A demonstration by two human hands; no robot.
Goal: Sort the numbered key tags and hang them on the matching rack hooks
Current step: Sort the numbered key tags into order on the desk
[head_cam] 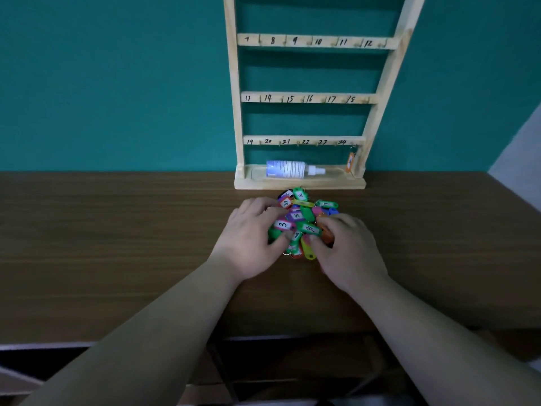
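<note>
left hand (pixel 251 230) curled round heap's left flank, likely corralling it | key tags (pixel 303 213) heaped on desk (pixel 117 230) just before rack (pixel 234 83) base, long axes jumbled; tag 3 (pixel 282 224) crosswise, face up | right hand (pixel 348 247) curled round right flank | orange tag (pixel 350 162) hung long-axis-down, rack's lower right

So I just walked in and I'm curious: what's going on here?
A person has the left hand and right hand on a pile of coloured numbered key tags on the table, before a wooden rack of numbered hooks. One orange tag hangs at its bottom right; the other hooks in view are bare.
</note>
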